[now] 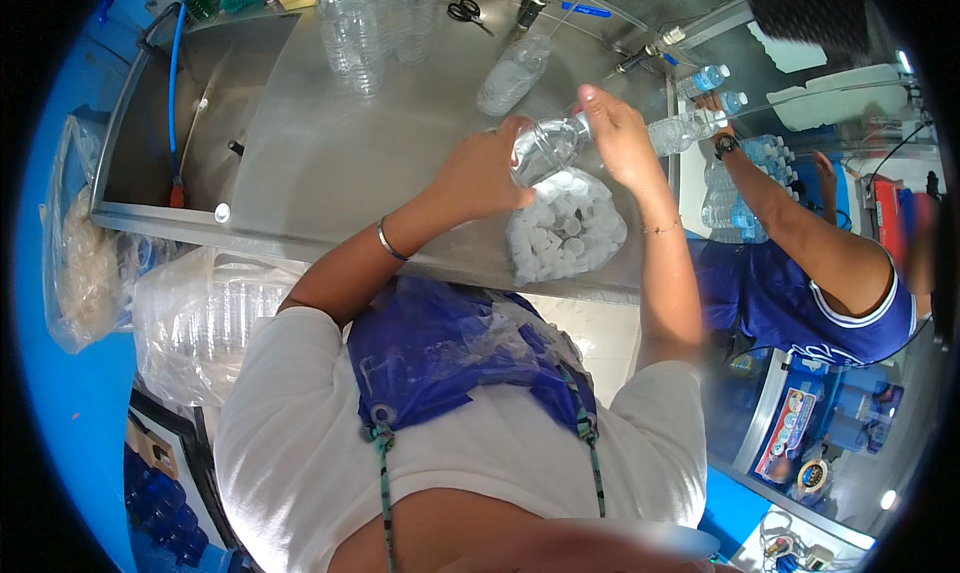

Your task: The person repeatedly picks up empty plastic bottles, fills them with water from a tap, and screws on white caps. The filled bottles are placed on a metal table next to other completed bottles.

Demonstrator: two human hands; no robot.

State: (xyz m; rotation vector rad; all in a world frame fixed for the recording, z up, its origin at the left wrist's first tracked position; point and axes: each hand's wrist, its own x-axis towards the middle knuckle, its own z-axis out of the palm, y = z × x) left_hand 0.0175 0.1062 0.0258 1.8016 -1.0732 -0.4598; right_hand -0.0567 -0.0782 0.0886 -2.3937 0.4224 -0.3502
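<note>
A clear plastic bottle [546, 153] lies tilted between my hands above the steel counter. My left hand [491, 169] wraps around its body. My right hand [616, 137] closes around the neck end, where a bit of white cap shows; its fingers partly hide this end. Just below the bottle, a clear plastic bag [525, 261] full of white bottle caps [574, 231] sits at the counter's front edge. Beyond my hands, another clear bottle [514, 77] stands under a thin filling tube. Its contents are hard to make out.
Several clear bottles [364, 40] stand at the back, near black scissors [469, 14]. A sink [202, 122] with a blue hose [172, 100] is at left. Filling valves [536, 6] line the back. At right, a co-worker's hand [716, 115] touches capped bottles [686, 130].
</note>
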